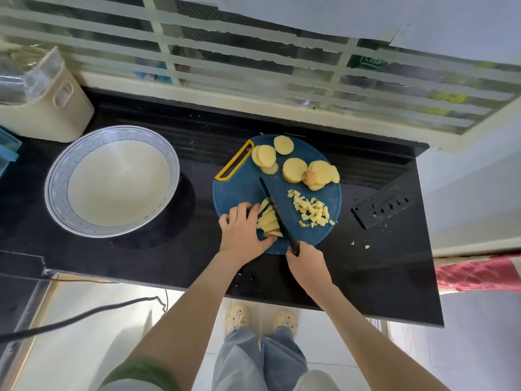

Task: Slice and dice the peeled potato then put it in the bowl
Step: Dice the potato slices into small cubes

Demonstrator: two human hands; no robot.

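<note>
A round blue cutting board [234,190] with a yellow handle lies on the black counter. Round potato slices [294,170] sit along its far side. A pile of small potato cubes [313,211] lies at its right. My left hand [242,230] holds a bundle of potato strips [269,221] down on the board, fingers curled over them. My right hand [306,262] grips the handle of a black knife [275,207], whose blade rests across the strips. A large white bowl [56,187] with a blue patterned rim stands to the left, holding nothing.
A cream bin [56,108] stands at the back left. The black knife sheath [380,207] lies right of the board, with a few potato bits [361,245] on the counter nearby. A striped window runs along the back. The counter's front edge is near my legs.
</note>
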